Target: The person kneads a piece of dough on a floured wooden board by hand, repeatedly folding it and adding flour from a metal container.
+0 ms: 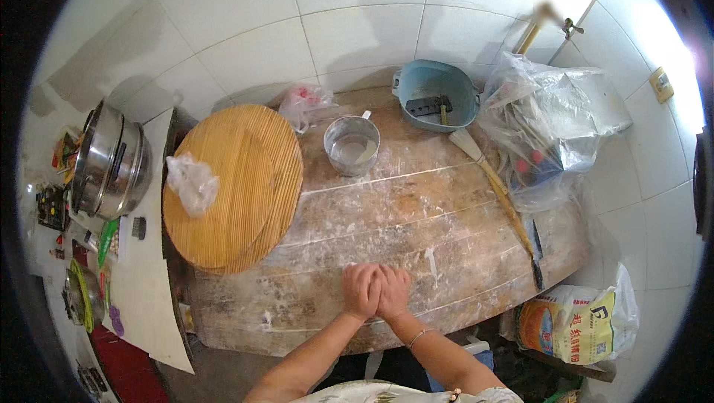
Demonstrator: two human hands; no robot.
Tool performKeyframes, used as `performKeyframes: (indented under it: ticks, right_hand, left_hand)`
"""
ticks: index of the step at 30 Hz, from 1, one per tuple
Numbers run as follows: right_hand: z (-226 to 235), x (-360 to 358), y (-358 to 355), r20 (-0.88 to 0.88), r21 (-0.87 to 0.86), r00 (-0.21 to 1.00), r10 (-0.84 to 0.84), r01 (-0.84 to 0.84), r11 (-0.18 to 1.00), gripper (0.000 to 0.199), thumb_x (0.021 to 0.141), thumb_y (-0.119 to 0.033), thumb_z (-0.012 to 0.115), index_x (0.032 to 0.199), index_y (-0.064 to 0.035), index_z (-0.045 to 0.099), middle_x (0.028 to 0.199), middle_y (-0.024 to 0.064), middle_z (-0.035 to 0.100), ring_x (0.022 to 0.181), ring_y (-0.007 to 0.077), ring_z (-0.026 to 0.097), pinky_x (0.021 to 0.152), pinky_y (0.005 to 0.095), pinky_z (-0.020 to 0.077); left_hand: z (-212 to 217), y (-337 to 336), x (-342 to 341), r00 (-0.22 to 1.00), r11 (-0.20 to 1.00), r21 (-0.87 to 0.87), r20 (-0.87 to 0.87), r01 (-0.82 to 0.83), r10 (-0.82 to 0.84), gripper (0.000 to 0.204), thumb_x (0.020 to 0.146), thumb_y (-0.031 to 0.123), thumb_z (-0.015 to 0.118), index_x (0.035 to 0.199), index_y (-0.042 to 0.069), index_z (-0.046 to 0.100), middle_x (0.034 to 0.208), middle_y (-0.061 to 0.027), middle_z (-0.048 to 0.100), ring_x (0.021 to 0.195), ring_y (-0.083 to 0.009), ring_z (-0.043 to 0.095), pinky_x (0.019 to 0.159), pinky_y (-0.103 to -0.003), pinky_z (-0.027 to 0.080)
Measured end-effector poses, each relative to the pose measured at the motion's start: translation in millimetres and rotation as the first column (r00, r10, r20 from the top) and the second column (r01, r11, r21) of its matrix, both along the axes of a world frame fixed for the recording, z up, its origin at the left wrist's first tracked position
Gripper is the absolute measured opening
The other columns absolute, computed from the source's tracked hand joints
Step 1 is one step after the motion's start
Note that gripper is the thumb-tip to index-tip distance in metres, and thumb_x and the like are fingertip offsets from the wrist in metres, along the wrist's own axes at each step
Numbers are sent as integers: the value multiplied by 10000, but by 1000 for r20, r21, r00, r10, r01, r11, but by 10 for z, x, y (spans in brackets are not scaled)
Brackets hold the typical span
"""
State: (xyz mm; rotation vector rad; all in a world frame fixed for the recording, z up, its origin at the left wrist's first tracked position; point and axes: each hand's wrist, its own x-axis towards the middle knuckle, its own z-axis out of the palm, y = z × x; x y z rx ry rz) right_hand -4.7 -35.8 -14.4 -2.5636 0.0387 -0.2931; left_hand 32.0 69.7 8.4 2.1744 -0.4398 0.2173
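Close together at the near edge of the floury wooden worktop [312, 299], my left hand [361, 290] and my right hand [394, 291] have their fingers curled in and pressed against each other. Whatever lies inside or under them is hidden. A thin bracelet is on my right wrist. Beyond the hands stands a metal cup [352, 151] with a handle and something pale in the bottom. Left of them lie round slatted wooden mats [245, 202], stacked, with a crumpled clear plastic bag [193, 183] on top.
A blue basin [435, 116] holds a dark slotted tool. To the right lie a long-handled brush [491, 172] and a dark blade [535, 254]. Plastic-wrapped goods [573, 120] stand in the far right corner. A flour sack [573, 325] is lower right; metal steamer pots [111, 161] stand left.
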Motion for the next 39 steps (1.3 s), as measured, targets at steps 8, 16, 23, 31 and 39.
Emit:
performKeyframes:
  ticks: [8, 16, 23, 31, 39]
  right_hand:
    - [-169, 592, -208, 105, -57, 994, -33, 40, 998, 324, 843, -329, 563, 1074, -110, 622, 1096, 88, 623, 1066, 295, 561, 910, 460, 369]
    - [-101, 1138, -371, -210, 68, 970, -125, 142, 988, 257, 846, -297, 553, 964, -106, 678, 824, 158, 646, 804, 363, 619, 681, 460, 464]
    - [-63, 1138, -656, -410, 704, 912, -22, 332, 628, 432, 982, -346, 417, 986, 2, 673, 869, 214, 673, 864, 382, 639, 797, 443, 485]
    - [-179, -16, -868, -77, 8, 920, -384, 386, 922, 442, 906, -270, 536, 1263, -10, 518, 1371, 290, 425, 1272, 447, 399, 1071, 550, 282]
    - [-269, -34, -912, -286, -12, 899, -330, 342, 940, 593, 868, -288, 548, 1386, -30, 421, 1493, 293, 296, 1372, 458, 277, 1148, 578, 122]
  left_hand:
    - [-236, -39, 647, 978, 975, 160, 112, 157, -176, 431, 848, 416, 549, 1086, 67, 635, 1065, -119, 627, 973, -321, 586, 876, -469, 421]
    - [-179, -391, 1281, 943, 959, 279, -328, 52, 44, 335, 818, 392, 590, 827, 61, 636, 863, -137, 688, 842, -362, 640, 802, -477, 452]
    - [366, -666, 1381, 802, 834, 525, -566, 171, 192, 457, 936, 430, 420, 910, 62, 690, 963, -174, 696, 950, -372, 636, 927, -530, 388]
    - [-43, -291, 332, 970, 903, 406, 126, 139, -206, 359, 817, 433, 596, 994, 126, 655, 991, -56, 636, 956, -267, 579, 891, -430, 378]
    - [-246, -604, 1055, 953, 834, 483, -2, 266, -303, 402, 777, 430, 640, 1000, 95, 644, 1069, -90, 610, 1037, -282, 551, 906, -451, 375]
